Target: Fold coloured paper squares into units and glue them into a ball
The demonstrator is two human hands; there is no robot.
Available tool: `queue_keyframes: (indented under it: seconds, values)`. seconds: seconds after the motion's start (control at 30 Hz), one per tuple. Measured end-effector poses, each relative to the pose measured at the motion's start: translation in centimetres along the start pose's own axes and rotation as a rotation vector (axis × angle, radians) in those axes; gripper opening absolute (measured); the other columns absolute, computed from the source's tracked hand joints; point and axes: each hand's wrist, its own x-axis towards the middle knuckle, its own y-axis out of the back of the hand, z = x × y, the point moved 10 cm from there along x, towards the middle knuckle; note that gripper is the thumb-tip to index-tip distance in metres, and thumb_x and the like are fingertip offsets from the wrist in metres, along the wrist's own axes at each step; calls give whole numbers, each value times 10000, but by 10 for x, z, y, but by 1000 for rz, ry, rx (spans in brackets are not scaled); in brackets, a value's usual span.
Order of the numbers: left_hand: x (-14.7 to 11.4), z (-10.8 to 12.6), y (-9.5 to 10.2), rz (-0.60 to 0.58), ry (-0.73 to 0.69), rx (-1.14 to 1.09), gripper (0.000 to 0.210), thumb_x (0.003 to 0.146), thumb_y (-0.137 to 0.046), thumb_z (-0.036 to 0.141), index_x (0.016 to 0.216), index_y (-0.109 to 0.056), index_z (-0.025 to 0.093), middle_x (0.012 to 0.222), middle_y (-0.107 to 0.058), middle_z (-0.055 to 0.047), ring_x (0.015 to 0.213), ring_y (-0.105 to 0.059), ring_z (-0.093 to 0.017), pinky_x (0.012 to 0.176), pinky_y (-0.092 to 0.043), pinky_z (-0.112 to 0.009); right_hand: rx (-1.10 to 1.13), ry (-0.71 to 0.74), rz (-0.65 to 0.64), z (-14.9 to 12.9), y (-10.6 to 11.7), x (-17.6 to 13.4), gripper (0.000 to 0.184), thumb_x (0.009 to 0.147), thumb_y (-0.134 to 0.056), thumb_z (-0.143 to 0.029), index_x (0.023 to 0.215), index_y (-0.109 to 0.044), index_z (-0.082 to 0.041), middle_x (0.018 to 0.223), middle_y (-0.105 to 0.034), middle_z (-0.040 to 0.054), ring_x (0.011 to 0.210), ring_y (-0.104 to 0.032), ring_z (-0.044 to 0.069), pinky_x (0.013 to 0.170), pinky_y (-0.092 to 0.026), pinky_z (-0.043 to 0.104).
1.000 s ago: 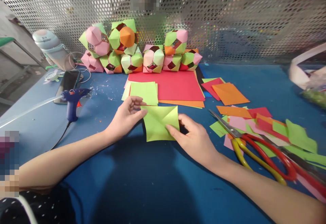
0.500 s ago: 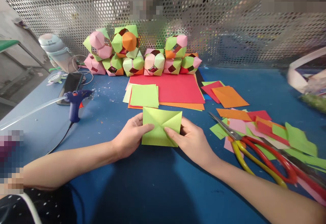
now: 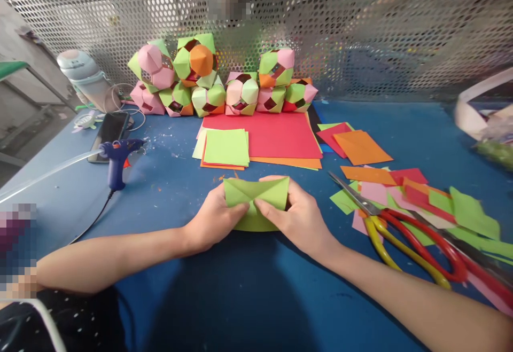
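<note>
Between my two hands is a square of green paper [image 3: 256, 192] with crossing creases, bent so its lower part curves under. My left hand [image 3: 214, 216] grips its left side, thumb on top near the middle. Gripping the right side is my right hand [image 3: 302, 216], its thumb also pressed near the centre. The fingers behind the paper are mostly hidden. Just beyond lies a small stack of light green squares [image 3: 226, 147] on larger red sheets [image 3: 284, 135]. Scissors [image 3: 372, 210] with red and yellow handles rest to the right of my right hand.
Folded paper balls [image 3: 240, 94] stand stacked at the back by a perforated metal screen [image 3: 360, 37]. At left are a blue glue gun [image 3: 117, 165], a phone [image 3: 112, 130] and a bottle [image 3: 86, 79]. Paper scraps [image 3: 468, 213] and orange squares [image 3: 363, 146] lie at right.
The green paper has gone from nearly flat to bent, its lower part turning under. Both thumbs have come closer to its centre, and the left hand has shifted slightly right.
</note>
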Motion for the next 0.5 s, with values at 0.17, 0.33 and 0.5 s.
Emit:
queue_keyframes:
  seconds: [0.17,0.33,0.5]
  values:
    - [-1,5,-2,-31,-76,0,310,774,-524,124,1070,-604,165,1047,-664,-50,1022,-588,-220,919,-462,-356,73,-33,-12,1,-1,0,210,799,-599,-322,965,-583,-193,895,-685,41,792,-637,184,650,-521,276]
    - [2,1,6,45,-27,-62,325,780,-547,143,1104,-559,147,1094,-649,-79,1049,-583,-233,886,-477,-336,163,-44,-48,4,-4,-1,215,820,-581,-331,983,-569,-191,855,-678,40,757,-638,180,620,-525,275]
    - [2,9,12,91,-94,13,312,798,-523,146,1109,-522,166,1098,-622,-61,1051,-566,-212,913,-445,-318,154,-48,-45,6,-4,-1,207,823,-579,-323,991,-575,-203,875,-679,31,779,-646,177,632,-524,269]
